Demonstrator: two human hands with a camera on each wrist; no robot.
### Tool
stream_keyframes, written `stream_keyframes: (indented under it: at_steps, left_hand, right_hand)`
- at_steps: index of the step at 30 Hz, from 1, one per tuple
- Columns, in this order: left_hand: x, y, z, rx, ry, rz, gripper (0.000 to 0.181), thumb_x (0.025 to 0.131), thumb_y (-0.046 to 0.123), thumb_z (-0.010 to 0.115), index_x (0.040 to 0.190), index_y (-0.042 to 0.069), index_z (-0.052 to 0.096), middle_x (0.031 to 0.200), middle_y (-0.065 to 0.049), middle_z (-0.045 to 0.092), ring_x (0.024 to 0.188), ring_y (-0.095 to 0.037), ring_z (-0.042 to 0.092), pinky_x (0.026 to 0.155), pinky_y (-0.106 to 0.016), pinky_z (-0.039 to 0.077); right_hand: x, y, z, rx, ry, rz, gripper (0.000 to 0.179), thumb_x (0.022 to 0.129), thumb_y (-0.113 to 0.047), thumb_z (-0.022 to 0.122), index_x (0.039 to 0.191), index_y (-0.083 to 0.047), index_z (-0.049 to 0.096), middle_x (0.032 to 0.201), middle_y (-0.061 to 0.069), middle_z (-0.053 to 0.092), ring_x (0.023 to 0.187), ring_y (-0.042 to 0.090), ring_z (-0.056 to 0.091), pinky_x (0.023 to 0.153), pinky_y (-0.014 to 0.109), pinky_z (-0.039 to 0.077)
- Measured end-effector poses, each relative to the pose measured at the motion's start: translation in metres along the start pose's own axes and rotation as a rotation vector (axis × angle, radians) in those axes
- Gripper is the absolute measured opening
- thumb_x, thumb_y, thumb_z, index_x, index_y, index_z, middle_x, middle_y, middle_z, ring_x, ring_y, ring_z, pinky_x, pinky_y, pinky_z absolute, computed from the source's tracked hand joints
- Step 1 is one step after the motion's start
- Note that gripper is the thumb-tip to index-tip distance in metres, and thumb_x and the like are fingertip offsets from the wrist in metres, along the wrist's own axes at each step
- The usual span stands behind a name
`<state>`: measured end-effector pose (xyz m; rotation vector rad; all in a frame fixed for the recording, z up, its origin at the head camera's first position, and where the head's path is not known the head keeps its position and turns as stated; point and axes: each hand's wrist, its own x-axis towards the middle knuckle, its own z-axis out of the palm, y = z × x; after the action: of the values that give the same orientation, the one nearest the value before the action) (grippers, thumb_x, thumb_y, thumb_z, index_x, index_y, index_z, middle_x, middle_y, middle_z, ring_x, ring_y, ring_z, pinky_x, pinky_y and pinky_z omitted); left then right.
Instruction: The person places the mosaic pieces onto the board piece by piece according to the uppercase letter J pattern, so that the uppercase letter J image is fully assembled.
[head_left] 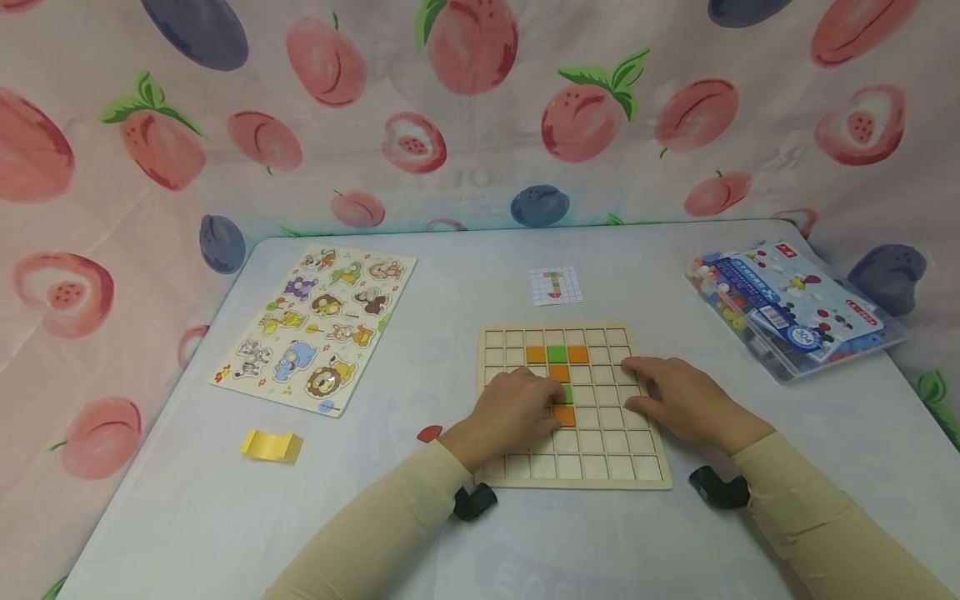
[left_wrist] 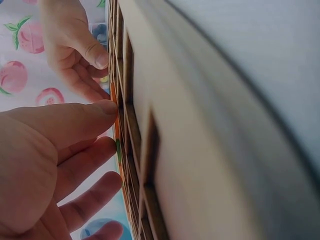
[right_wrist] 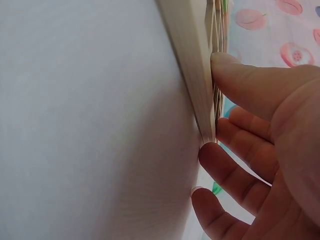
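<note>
A wooden grid board (head_left: pixel 573 482) lies on the table. Set in it are a row of orange (head_left: pixel 536 355), green (head_left: pixel 557 354) and orange tiles, with a column of tiles running down from the middle one. My left hand (head_left: pixel 513 412) reaches over the board, its thumb and fingertips touching the lower column, at a green tile (head_left: pixel 567 393) and an orange tile (head_left: pixel 564 417). Its palm hides some cells. My right hand (head_left: pixel 690 402) rests at the board's right side, thumb (right_wrist: pixel 235 72) on top and other fingertips against the edge and table.
A small card (head_left: pixel 557 285) with a coloured T-like pattern lies behind the board. An animal puzzle board (head_left: pixel 341 329) and a yellow wavy block (head_left: pixel 272 447) are at left. One red piece (head_left: pixel 430 433) sits beside my left wrist. A clear case (head_left: pixel 795 308) is at right.
</note>
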<state>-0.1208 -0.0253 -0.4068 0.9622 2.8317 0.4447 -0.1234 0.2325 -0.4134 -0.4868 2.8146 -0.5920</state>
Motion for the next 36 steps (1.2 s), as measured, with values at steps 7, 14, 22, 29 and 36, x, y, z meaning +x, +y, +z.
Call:
stream_keyframes:
  at_steps: [7, 14, 22, 29, 36]
  left_hand:
    - [-0.0003, 0.0004, 0.0, 0.004, -0.025, -0.021, 0.021, 0.089, 0.024, 0.075, 0.109, 0.019, 0.076, 0.095, 0.009, 0.071, 0.093, -0.015, 0.06, 0.078, -0.028, 0.046]
    - [-0.0019, 0.0, -0.0016, 0.001, -0.025, -0.019, 0.022, 0.089, 0.024, 0.074, 0.11, 0.019, 0.076, 0.097, 0.009, 0.072, 0.094, -0.015, 0.06, 0.078, -0.029, 0.046]
    - [-0.0011, -0.0024, -0.0001, -0.008, -0.025, -0.008, 0.022, 0.088, 0.023, 0.074, 0.109, 0.019, 0.076, 0.095, 0.01, 0.072, 0.094, -0.015, 0.061, 0.079, -0.029, 0.047]
    - [0.0036, -0.0011, 0.0006, -0.021, -0.026, 0.021, 0.029, 0.089, 0.029, 0.077, 0.116, 0.017, 0.074, 0.105, 0.007, 0.073, 0.099, -0.016, 0.063, 0.085, -0.03, 0.048]
    - [0.0069, 0.0033, -0.0007, -0.008, -0.082, -0.005, 0.032, 0.091, 0.031, 0.075, 0.12, 0.018, 0.072, 0.109, 0.006, 0.072, 0.106, -0.018, 0.063, 0.089, -0.033, 0.047]
  right_hand:
    - [0.0001, 0.0, 0.0015, -0.001, -0.002, 0.005, 0.057, 0.095, -0.023, 0.07, 0.141, 0.003, 0.051, 0.135, 0.024, 0.057, 0.121, 0.043, 0.053, 0.101, 0.059, 0.041]
    - [0.0002, 0.0, 0.0015, -0.004, -0.001, 0.003, 0.057, 0.094, -0.023, 0.07, 0.141, 0.003, 0.051, 0.136, 0.024, 0.056, 0.122, 0.044, 0.053, 0.102, 0.058, 0.04]
    - [0.0004, 0.0006, 0.001, 0.0, -0.004, 0.001, 0.057, 0.094, -0.024, 0.07, 0.141, 0.002, 0.051, 0.136, 0.024, 0.057, 0.121, 0.043, 0.054, 0.101, 0.058, 0.041]
    - [0.0002, 0.0016, 0.0007, 0.003, -0.004, -0.004, 0.057, 0.095, -0.025, 0.07, 0.142, 0.003, 0.052, 0.135, 0.023, 0.057, 0.12, 0.042, 0.054, 0.1, 0.058, 0.041]
    - [0.001, 0.0013, 0.0002, 0.001, -0.006, -0.004, 0.058, 0.094, -0.025, 0.07, 0.142, 0.003, 0.051, 0.134, 0.023, 0.058, 0.119, 0.041, 0.055, 0.1, 0.058, 0.042]
